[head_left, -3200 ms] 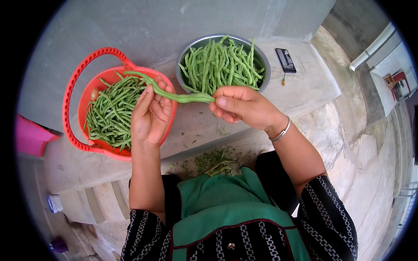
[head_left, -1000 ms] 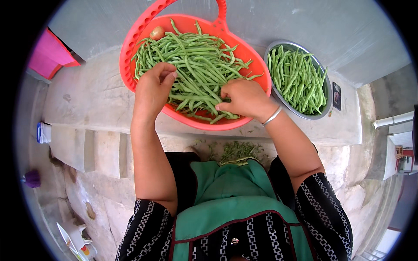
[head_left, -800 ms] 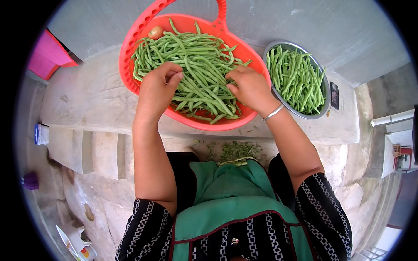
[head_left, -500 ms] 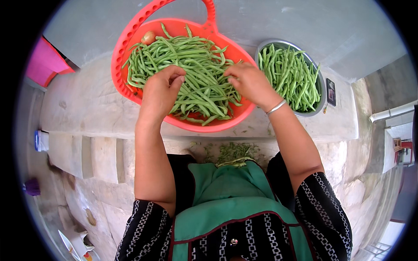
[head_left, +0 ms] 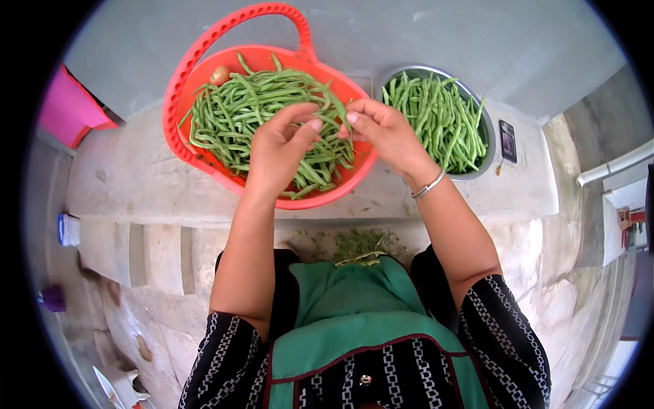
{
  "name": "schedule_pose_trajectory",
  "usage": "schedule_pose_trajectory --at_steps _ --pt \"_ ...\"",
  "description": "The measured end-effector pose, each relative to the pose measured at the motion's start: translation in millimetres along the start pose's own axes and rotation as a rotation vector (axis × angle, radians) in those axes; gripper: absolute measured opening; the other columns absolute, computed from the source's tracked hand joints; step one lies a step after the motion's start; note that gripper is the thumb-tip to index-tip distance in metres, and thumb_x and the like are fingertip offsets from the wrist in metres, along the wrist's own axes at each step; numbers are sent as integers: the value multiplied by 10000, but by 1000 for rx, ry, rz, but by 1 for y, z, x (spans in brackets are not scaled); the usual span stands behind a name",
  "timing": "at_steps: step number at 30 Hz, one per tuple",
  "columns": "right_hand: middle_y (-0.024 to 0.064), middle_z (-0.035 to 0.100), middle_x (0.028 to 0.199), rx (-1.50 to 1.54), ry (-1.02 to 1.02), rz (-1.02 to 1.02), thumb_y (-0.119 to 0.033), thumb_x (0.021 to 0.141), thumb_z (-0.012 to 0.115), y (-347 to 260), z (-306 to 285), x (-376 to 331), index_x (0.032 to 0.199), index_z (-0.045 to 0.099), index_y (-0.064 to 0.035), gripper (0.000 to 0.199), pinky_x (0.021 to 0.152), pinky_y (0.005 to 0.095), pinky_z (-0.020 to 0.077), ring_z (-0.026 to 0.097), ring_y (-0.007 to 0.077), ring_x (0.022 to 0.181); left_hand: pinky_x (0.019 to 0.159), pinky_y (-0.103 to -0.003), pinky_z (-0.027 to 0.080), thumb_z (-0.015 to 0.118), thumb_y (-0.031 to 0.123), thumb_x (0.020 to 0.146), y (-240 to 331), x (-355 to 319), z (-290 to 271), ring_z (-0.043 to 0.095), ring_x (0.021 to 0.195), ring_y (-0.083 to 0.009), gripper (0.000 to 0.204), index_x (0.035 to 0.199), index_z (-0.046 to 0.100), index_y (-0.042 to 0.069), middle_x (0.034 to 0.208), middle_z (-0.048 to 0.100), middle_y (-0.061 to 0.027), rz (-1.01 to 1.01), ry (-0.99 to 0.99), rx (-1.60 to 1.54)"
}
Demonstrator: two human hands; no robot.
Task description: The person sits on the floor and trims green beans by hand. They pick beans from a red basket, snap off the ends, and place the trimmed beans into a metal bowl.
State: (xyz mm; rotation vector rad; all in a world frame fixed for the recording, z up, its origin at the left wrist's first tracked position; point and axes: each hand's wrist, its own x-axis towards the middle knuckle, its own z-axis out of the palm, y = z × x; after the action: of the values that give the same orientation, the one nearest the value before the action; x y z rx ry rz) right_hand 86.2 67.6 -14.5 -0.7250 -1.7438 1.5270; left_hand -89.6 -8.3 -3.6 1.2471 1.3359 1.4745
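**Single Green Bean Gripped Above the Red Plastic Basket**

Landmark: the red plastic basket [head_left: 187, 82], set on the concrete ledge [head_left: 136, 180]. Its perforated hoop handle [head_left: 262, 9] stands up at the far side.

Right hand [head_left: 383, 134]: positioned over the basket's right rim. Thumb and fingers pinch one green bean [head_left: 337, 104]. A silver bangle [head_left: 429, 185] encircles the wrist.

Held bean: located above the right part of the basket, between the two hands. The long axis is slanted. The exposed end points away from the person and slightly left, toward the right foot of the basket's handle; the opposite end runs in to the right thumb and fingertips.

Left hand [head_left: 281, 144]: above the basket, right of its centre. Fingers are curled, with the thumb close to the forefinger, near the held bean. Whether the fingertips grasp anything cannot be determined.

Basket contents: a bean pile [head_left: 235, 116], pods lying at mixed angles; a brown-skinned onion [head_left: 220, 75] sits at the far left wall.

Right of the basket: a metal bowl [head_left: 490, 136] filled with loose beans [head_left: 436, 116], most aligned away from the person. Farther right, a phone [head_left: 507, 141] lies flat.

Near side of the basket, below the ledge: leafy trimmings [head_left: 364, 242].
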Motion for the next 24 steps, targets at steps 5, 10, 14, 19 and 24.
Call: schedule_pose_trajectory --at_steps 5,10,14,19,24 --pt "45 636 796 -318 31 -29 -157 916 571 -21 -23 -36 1000 594 -15 167 679 261 485 585 107 725 652 -301 514 717 46 732 15 -14 43 630 746 -244 315 1035 632 72 942 635 -102 639 -52 630" --pt "80 624 706 -283 159 -84 -111 844 644 -35 -46 -83 948 582 -38 141 590 271 450 568 134 614 613 -291 483 717 26 737 25 -24 84 592 703 -198 299 1021 630 61 863 621 -77 527 -245 558" --pt "3 591 689 -531 193 -64 -81 858 653 -49 -69 -119 916 557 -46 118 607 227 456 536 58 645 570 -251 427 710 16 761 23 -26 111 510 629 -119 249 994 627 36 784 576 -42 415 -480 408" --pt "69 609 704 -919 274 -466 -102 793 686 -33 -88 -140 914 591 -90 154 544 329 472 595 251 628 626 -246 447 651 62 844 8 -27 137 542 686 -106 195 1030 618 16 841 612 -47 91 -692 221" --pt "61 617 755 -1014 390 -641 -80 798 667 -32 -94 -143 919 618 -79 130 558 342 479 596 261 659 675 -232 501 609 106 905 -2 -32 156 602 745 -94 165 1047 600 21 895 625 -29 -261 -704 -305"
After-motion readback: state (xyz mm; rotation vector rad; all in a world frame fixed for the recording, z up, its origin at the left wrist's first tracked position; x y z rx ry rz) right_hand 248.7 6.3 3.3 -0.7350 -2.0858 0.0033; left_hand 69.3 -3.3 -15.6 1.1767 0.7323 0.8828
